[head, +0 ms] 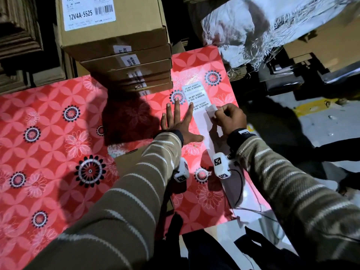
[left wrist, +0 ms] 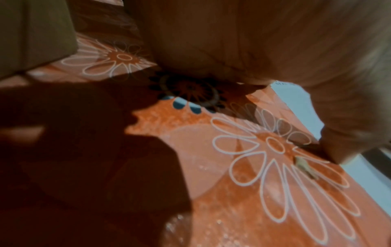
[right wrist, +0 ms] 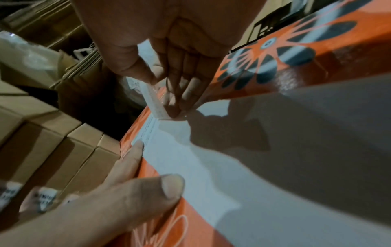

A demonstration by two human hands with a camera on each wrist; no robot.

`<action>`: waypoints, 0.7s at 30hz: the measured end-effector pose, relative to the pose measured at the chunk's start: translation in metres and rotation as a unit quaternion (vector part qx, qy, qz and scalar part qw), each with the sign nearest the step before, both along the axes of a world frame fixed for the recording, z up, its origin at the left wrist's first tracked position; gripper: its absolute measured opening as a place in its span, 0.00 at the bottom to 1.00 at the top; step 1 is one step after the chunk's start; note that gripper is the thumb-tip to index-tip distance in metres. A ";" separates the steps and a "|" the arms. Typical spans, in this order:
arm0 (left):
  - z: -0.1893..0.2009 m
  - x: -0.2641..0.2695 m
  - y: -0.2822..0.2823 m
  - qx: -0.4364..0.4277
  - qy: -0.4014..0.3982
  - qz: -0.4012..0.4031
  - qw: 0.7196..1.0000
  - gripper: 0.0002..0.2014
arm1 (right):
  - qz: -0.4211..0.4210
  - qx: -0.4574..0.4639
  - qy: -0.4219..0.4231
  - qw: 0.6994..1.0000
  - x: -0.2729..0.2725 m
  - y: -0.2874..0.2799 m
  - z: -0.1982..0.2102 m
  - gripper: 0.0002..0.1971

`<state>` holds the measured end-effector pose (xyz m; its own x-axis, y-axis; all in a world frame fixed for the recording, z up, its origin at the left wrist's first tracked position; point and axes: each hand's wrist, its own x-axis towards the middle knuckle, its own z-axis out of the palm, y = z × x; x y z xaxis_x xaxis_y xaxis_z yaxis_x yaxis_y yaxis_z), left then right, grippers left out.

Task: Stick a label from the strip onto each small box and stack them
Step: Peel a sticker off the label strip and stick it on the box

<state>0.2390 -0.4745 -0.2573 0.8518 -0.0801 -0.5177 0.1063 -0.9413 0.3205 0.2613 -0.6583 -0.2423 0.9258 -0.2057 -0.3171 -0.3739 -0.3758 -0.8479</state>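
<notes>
The strip (head: 196, 98) carries labels printed "DO NOT ACCEPT IF SEAL IS BROKEN". The top box (head: 115, 26) bears a white sticker (head: 88, 12) reading "12V4A-5525" beside a barcode. Seal labels (head: 132, 61) on the stacked boxes show "ACCEPT" and "BROKEN"; the rest is unreadable.

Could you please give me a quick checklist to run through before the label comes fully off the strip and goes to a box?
1. Strip held down: left hand lies flat, fingers spread, index finger and thumb at the strip's edge. Ok.
2. Label gripped: right hand pinches its lifted corner. Ok.
3. Label free of the backing: only partly peeled. Not ok.
4. Labels left on the strip: printed ones remain beyond the peeled one. Ok.
5. Unlabelled box within reach: the stacked boxes already carry seals; a cardboard corner shows by the left sleeve. Cannot tell.
6. Label uncreased: too small to judge. Cannot tell.
</notes>
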 end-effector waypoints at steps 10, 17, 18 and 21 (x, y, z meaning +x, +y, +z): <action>-0.005 0.002 0.001 -0.012 -0.006 -0.001 1.000 0.64 | -0.123 0.152 -0.038 0.980 -0.014 -0.012 0.017 0.07; -0.003 0.003 0.001 0.012 0.005 -0.009 1.000 0.64 | -0.145 0.166 -0.054 0.974 -0.020 -0.038 0.026 0.09; -0.001 0.003 0.000 0.015 0.010 -0.010 1.000 0.64 | -0.142 0.174 -0.048 0.973 -0.023 -0.041 0.026 0.08; 0.011 0.007 0.001 0.002 0.033 -0.017 0.999 0.62 | -0.142 0.222 -0.019 0.964 -0.034 -0.044 0.031 0.09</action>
<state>0.2463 -0.4739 -0.2462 0.8124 -0.1068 -0.5732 0.0942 -0.9461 0.3099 0.2269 -0.7023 -0.2117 0.8646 -0.3039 -0.4000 -0.3745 0.1408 -0.9165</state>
